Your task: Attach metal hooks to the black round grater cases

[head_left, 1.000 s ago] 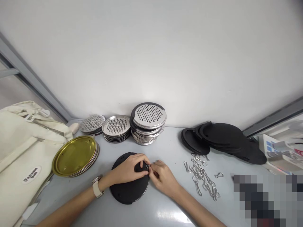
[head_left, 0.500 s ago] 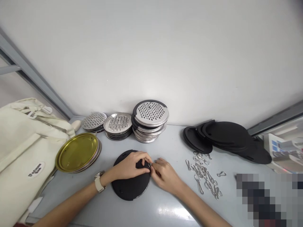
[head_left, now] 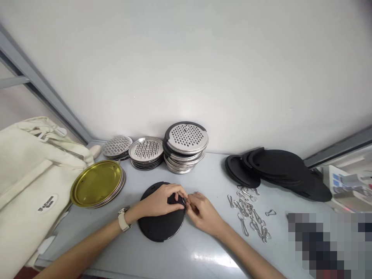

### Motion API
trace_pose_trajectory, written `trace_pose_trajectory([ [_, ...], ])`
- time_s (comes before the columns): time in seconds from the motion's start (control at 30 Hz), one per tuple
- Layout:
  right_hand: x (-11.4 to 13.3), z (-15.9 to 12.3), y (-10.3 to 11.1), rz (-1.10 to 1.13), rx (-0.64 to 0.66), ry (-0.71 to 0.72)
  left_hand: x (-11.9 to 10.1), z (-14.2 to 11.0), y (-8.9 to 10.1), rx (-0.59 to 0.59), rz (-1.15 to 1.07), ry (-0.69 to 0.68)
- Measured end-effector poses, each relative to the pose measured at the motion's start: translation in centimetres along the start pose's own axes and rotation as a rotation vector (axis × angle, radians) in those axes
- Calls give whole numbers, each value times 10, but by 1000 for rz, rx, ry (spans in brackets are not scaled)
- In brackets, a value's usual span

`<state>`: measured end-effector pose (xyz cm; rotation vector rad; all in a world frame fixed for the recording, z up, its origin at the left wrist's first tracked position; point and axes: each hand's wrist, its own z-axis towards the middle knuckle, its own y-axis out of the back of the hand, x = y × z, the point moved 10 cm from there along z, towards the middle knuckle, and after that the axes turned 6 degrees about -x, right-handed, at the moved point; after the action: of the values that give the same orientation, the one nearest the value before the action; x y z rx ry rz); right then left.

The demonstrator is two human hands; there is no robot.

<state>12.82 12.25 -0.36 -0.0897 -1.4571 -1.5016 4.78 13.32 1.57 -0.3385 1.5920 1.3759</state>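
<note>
Head view: a small metal clip (head_left: 184,200) sits at the right rim of the black disc (head_left: 162,228), its long axis hidden; the right hand (head_left: 201,210) pinches it from the right, the left hand (head_left: 159,200) curls half-open over the disc, grip unclear.
</note>
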Motion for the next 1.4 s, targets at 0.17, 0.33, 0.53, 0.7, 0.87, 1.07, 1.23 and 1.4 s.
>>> trace_pose_trajectory([
  [0.17,-6,2,-1,114,45,-56,-1,1,1,-13,-15,-5],
  [0.33,-13,1,-3,150,71,-88,0,1,1,-15,-28,-5],
  [0.53,-12,3,-5,168,95,-68,-3,1,1,-3,-43,-12],
  [0.7,-13,4,-4,199,103,-67,-2,0,1,0,-34,-7],
  [0.87,-20,2,-4,230,126,-101,-2,-1,-2,14,-35,-20],
  [1.07,-14,2,-7,185,45,-159,0,0,1,-13,-19,-13],
  [1.23,-10,0,-9,162,45,-154,0,0,0,-7,-49,-5],
  [1.4,-9,-1,-8,145,62,-92,-2,1,1,-12,-45,-9],
])
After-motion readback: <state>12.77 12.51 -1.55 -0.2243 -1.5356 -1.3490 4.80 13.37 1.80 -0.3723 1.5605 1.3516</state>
